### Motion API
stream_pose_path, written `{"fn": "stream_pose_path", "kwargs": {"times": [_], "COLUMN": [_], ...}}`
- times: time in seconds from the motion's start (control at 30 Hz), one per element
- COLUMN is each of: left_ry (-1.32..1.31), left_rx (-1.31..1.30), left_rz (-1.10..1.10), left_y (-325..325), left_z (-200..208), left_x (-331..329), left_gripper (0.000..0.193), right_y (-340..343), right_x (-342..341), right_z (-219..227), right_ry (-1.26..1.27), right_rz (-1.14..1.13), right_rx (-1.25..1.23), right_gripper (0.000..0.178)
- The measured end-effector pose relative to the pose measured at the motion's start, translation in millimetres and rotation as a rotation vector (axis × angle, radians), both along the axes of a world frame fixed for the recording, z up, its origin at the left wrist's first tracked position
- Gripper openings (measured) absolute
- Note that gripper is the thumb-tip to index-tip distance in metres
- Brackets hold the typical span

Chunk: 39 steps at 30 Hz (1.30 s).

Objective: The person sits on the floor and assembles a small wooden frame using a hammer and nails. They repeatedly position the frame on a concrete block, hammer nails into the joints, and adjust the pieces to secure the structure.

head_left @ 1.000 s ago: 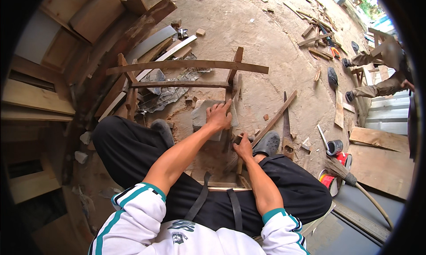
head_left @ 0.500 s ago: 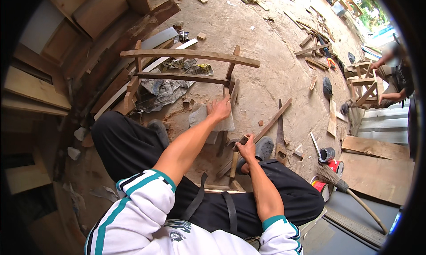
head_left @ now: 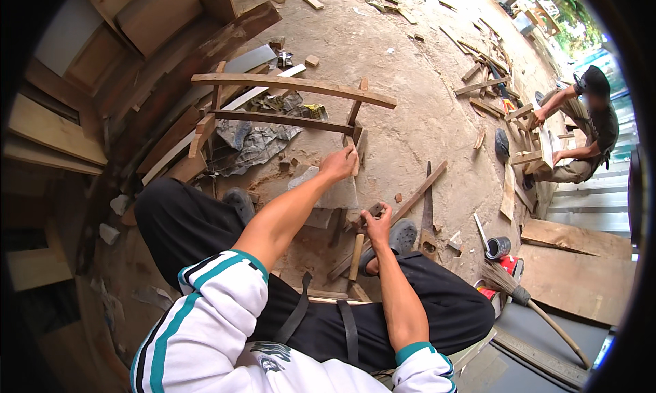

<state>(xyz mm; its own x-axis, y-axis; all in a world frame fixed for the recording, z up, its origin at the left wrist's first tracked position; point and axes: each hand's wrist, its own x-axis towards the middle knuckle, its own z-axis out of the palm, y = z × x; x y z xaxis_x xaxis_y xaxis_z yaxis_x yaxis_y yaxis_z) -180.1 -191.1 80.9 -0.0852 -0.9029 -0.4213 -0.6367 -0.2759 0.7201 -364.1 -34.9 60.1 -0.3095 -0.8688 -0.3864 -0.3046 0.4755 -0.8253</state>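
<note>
Wooden frame (head_left: pixel 294 85) is standing on the dirt floor, and the left hand (head_left: pixel 339 165) is gripping its upright leg at the near right corner. Just below the frame, the right hand (head_left: pixel 376 222) is closing its fingers around a hammer (head_left: pixel 357 246) with a wooden handle.

A dusty earthen workshop floor (head_left: pixel 424 113) lies strewn with timber offcuts (head_left: pixel 478 85) and scraps in bright daylight. Stacked wooden boards (head_left: pixel 55 126) line the left side, a flat plank (head_left: pixel 574 239) rests at right beside a broom (head_left: pixel 533 307), and green foliage (head_left: pixel 567 3) shows beyond the yard's far edge.
</note>
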Motion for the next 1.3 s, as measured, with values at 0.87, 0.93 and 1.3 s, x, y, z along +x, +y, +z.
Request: {"fn": "stream_pose_path", "kwargs": {"times": [0.87, 0.93, 1.3], "left_ry": [-0.350, -0.420, -0.481], "left_rx": [-0.431, -0.484, -0.310], "left_rz": [0.954, 0.994, 0.971], "left_y": [-26, -36, -50], "left_z": [-109, -112, -107], "left_x": [325, 320, 313], "left_gripper": [0.026, 0.027, 0.030], "right_y": [-60, -61, -65], "right_x": [148, 149, 150], "right_z": [12, 13, 10], "right_ry": [0.029, 0.021, 0.000], "right_rz": [0.549, 0.537, 0.553], "right_rx": [-0.195, -0.136, -0.102], "right_gripper": [0.062, 0.062, 0.062]}}
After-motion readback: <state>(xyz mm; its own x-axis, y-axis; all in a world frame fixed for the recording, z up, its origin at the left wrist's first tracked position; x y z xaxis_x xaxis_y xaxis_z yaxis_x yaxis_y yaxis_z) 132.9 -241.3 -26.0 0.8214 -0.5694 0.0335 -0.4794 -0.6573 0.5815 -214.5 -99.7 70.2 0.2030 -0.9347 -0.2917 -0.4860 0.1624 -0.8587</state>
